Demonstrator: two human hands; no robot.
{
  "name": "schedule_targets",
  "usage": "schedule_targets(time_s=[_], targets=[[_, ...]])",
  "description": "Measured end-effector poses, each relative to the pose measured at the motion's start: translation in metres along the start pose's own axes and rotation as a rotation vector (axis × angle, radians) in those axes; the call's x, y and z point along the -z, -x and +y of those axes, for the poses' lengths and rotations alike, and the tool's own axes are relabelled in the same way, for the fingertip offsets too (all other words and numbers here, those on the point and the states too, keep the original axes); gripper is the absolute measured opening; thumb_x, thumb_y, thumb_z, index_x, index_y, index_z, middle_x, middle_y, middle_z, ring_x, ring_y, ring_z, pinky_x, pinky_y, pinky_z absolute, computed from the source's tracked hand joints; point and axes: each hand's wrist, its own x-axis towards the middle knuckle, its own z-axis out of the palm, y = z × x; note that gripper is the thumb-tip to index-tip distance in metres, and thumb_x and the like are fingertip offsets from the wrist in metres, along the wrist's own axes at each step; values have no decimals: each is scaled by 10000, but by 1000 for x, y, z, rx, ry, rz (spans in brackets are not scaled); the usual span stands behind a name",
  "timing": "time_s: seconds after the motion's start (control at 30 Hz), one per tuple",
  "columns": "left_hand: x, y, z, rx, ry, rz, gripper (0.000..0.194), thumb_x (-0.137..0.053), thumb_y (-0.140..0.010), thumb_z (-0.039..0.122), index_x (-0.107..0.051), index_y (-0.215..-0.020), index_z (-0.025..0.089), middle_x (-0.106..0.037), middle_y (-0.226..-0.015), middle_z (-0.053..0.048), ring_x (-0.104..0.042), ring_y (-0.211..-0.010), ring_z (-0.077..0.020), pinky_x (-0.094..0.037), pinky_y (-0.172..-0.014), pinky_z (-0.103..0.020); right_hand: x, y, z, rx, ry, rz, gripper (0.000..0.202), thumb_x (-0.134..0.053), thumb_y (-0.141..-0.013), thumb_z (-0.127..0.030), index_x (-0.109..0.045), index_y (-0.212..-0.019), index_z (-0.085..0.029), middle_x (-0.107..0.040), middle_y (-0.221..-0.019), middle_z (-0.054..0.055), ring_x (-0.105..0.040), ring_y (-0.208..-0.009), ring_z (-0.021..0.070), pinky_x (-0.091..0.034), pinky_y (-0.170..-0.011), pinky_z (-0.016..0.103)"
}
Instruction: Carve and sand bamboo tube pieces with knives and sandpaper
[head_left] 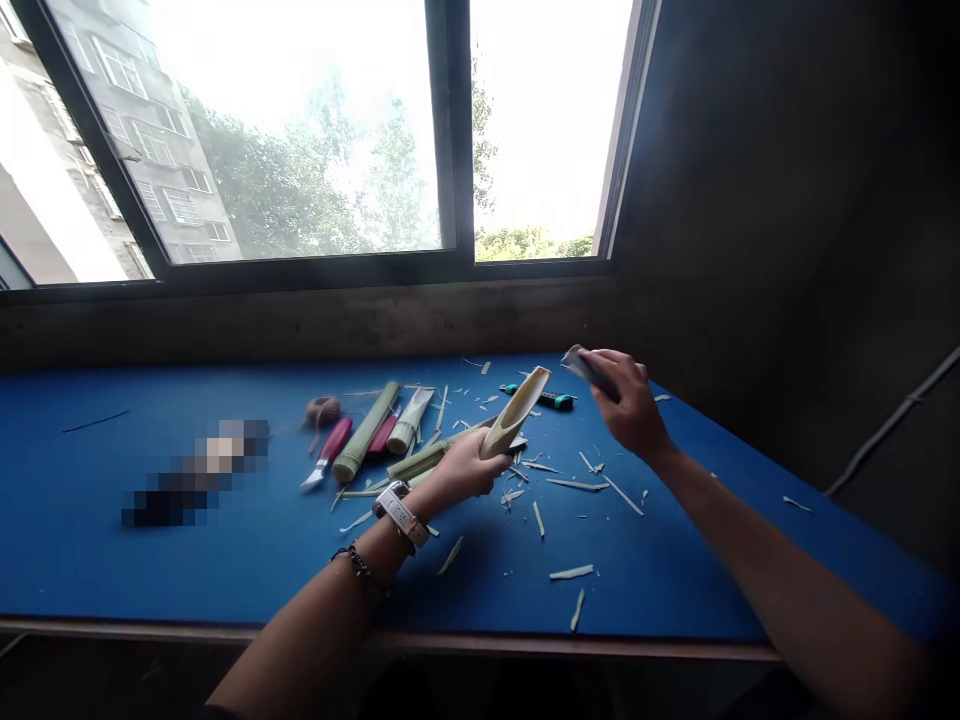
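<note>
My left hand [463, 466], with a watch and a bracelet at the wrist, is closed around the lower end of a hollowed bamboo piece [519, 408]. The bamboo tilts up and to the right, its long slanted opening facing up. To the right of its tip, my right hand [628, 405] grips a flat grey piece [583, 368], apart from the bamboo. Blur hides what kind of thing it is. Behind the held bamboo lies a black and teal utility knife [555, 401], partly covered. Several pale bamboo shavings [574, 484] are scattered below both hands.
Left of my left hand lie bamboo lengths [367, 432], a red-handled knife [330, 452] and a twine ball [322, 410]. A blurred-out patch [202, 475] covers something further left. The blue tabletop [247, 570] ends at a wall under the window [315, 130].
</note>
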Motion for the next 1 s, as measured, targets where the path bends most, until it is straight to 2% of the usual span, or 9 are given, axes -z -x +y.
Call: schedule_targets(time_s=[0.1, 0.17, 0.3, 0.4, 0.57, 0.67, 0.83, 0.93, 1.0], targets=[[2, -1, -2, -46, -77, 74, 277, -543, -768, 331, -477, -964, 146, -503, -642, 42, -443, -445, -63, -375, -417, -199, 0, 7, -22, 341, 95, -294, 504, -430, -832, -173, -467, -1313, -323, -440, -1351, 21, -381, -1163, 264, -396, -925, 445], [2, 0, -2, -64, -147, 112, 254, -527, -775, 334, -483, -946, 151, -528, -661, 30, -456, -450, -74, -372, -421, -206, -2, 9, -26, 439, 130, -411, 546, -405, -833, -135, -426, -1345, -324, -427, -1379, -1, -372, -1169, 252, -402, -932, 438], [1, 2, 0, -132, -367, 204, 234, -525, -770, 320, -521, -941, 160, -589, -783, -18, -528, -604, -127, -402, -524, -237, -10, 11, -24, 341, 230, -306, 574, -362, -822, -87, -414, -1362, -274, -455, -1365, 21, -388, -1131, 258, -411, -916, 464], [-2, 1, -1, -140, -478, 284, 200, -525, -766, 334, -523, -865, 160, -597, -802, -34, -534, -683, -157, -401, -580, -253, -15, 13, -25, 435, 164, -418, 627, -381, -796, -71, -379, -1377, -308, -439, -1383, -29, -381, -1140, 246, -402, -937, 451], [-4, -1, -1, -134, -395, 246, 163, -504, -758, 270, -515, -881, 165, -595, -811, -26, -542, -691, -149, -412, -579, -241, -19, 18, -30, 269, 199, -300, 578, -366, -832, -114, -375, -1383, -289, -429, -1389, 0, -385, -1104, 269, -407, -895, 474], [-3, -1, 0, -126, -322, 209, 142, -501, -744, 239, -506, -863, 162, -576, -761, -11, -523, -623, -125, -405, -535, -228, -21, 19, -30, 343, 131, -396, 523, -376, -868, -171, -389, -1373, -305, -409, -1406, -35, -376, -1111, 261, -396, -915, 442], [-6, -2, -4, -40, -163, 76, 258, -522, -747, 289, -479, -966, 160, -540, -706, 15, -474, -484, -85, -388, -440, -211, -23, 14, -24, 180, 155, -91, 512, -324, -908, -197, -312, -1409, -301, -415, -1404, 9, -417, -1133, 251, -381, -915, 448], [-10, -3, -8, -64, -201, 118, 213, -509, -739, 254, -486, -924, 152, -538, -676, 16, -477, -473, -86, -379, -437, -210, -26, 18, -26, 419, 176, -298, 548, -357, -893, -168, -300, -1404, -357, -346, -1446, -57, -384, -1199, 235, -376, -956, 406], [-10, -3, -8, -85, -230, 155, 205, -505, -738, 252, -495, -918, 154, -551, -694, 9, -485, -490, -93, -373, -445, -213, -28, 21, -27, 428, 229, -320, 585, -331, -888, -126, -257, -1415, -367, -326, -1452, -67, -350, -1250, 233, -357, -984, 420]])
